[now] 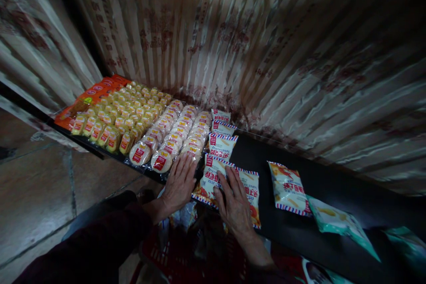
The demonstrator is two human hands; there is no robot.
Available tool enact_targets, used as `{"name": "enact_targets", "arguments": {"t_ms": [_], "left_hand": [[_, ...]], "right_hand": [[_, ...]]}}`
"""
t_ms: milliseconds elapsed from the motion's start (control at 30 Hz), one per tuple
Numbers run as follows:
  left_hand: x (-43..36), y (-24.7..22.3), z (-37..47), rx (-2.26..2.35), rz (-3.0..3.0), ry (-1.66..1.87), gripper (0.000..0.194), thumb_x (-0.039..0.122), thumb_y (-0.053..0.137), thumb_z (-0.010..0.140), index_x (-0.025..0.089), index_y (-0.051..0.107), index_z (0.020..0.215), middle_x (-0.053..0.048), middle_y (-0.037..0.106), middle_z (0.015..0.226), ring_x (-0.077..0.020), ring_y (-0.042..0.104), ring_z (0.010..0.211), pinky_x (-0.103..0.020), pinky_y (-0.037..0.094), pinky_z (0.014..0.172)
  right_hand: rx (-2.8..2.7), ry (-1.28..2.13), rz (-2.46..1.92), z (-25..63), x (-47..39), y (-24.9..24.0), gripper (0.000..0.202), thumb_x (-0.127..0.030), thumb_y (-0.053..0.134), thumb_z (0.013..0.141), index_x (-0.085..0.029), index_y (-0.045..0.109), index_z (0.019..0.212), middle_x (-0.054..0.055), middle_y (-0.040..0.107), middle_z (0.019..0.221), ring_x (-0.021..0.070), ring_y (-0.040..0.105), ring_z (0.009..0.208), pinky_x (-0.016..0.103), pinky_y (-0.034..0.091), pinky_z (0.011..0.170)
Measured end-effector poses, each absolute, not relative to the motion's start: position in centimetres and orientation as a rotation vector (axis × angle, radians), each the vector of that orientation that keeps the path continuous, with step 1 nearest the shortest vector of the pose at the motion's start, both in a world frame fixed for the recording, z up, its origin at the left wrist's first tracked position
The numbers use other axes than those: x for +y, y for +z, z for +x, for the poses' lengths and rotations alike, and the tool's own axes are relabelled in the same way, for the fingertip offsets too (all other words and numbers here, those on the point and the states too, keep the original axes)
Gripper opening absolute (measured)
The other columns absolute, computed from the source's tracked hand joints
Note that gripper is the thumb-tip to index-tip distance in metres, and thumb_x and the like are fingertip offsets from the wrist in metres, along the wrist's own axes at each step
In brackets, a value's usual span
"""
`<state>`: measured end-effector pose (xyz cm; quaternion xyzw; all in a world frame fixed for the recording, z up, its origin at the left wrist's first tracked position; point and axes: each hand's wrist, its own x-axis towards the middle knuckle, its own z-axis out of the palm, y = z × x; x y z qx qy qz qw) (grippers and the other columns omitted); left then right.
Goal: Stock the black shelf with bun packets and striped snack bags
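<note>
My left hand (pixel 179 185) lies flat, fingers stretched out, over the front end of the third row of round wrapped crackers (pixel 192 150). My right hand (pixel 237 206) rests with spread fingers on a white snack bag (pixel 209 176) with red print and a striped edge. That bag lies at the front of a column of overlapping matching bags (pixel 222 145). Partly covered by my right hand, another such bag (pixel 252 190) sits just to the right. Neither hand is gripping anything.
Small yellow wrapped cakes (pixel 124 108) and orange packs (pixel 96 95) fill the left of the black shelf (pixel 266 235). Farther right lie a white bag (pixel 289 186) and green bags (pixel 336 217). Pleated printed sheeting (pixel 199 31) hangs behind; a red basket (pixel 169 255) stands below.
</note>
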<state>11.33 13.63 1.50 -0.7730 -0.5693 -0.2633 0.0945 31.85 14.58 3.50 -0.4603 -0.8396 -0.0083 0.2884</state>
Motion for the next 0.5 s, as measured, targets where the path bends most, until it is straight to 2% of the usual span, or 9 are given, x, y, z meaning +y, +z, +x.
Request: {"name": "enact_targets", "arguments": {"t_ms": [100,333,500], "left_hand": [[14.0,1.61,11.44,-1.723,-2.257,-0.796,0.064,0.02,0.044,0.092,0.009,0.019,0.151,-0.017,0.03,0.155,-0.0297,0.011,0.148,-0.051,0.023,0.118],[14.55,2.3,11.47,-1.812,-2.271,-0.748,0.057,0.028,0.045,0.092,0.007,0.035,0.144,-0.019,0.033,0.153,-0.0335,0.013,0.148,-0.054,0.023,0.116],[14.36,2.47,11.49,-1.782,-2.267,-0.739,0.056,0.03,0.048,0.092,0.006,0.039,0.142,-0.019,0.038,0.151,-0.0347,0.015,0.147,-0.053,0.021,0.117]], "right_hand": [[-2.229,-0.01,-1.234,31.84,14.52,3.48,0.054,-0.026,0.05,0.094,-0.027,0.036,0.147,0.009,0.031,0.157,0.0309,0.027,0.145,0.059,0.04,0.109],[-2.236,-0.001,-1.239,31.79,14.46,3.45,0.057,-0.024,0.051,0.094,-0.026,0.034,0.148,0.011,0.031,0.157,0.031,0.026,0.145,0.059,0.038,0.11],[-2.232,-0.009,-1.227,31.9,14.41,3.51,0.058,-0.025,0.052,0.094,-0.026,0.032,0.148,0.011,0.031,0.157,0.0307,0.027,0.145,0.058,0.04,0.109]]}}
